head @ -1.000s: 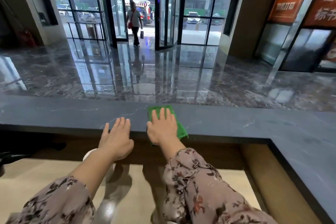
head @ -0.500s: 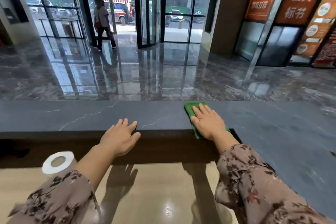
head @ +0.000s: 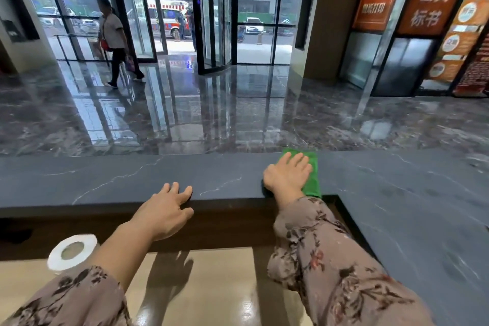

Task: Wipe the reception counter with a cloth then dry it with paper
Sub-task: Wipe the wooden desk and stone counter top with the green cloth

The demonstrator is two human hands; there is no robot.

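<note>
Now our right hand [head: 287, 176], fingers spread, presses the green cloth [head: 313, 167] flat; our left hand [head: 164, 213] rests loose-fingered on the counter [head: 105, 182] edge. Overhanging, the cloth may slip off.

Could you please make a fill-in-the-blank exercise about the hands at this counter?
1. The right hand presses flat on the folded cloth, whose colour is ____.
2. The left hand holds ____; its fingers touch the dark grey stone counter.
3. The white paper roll stands on the beige lower desk, ____ of both arms.
Missing words: green, nothing, left.
</note>
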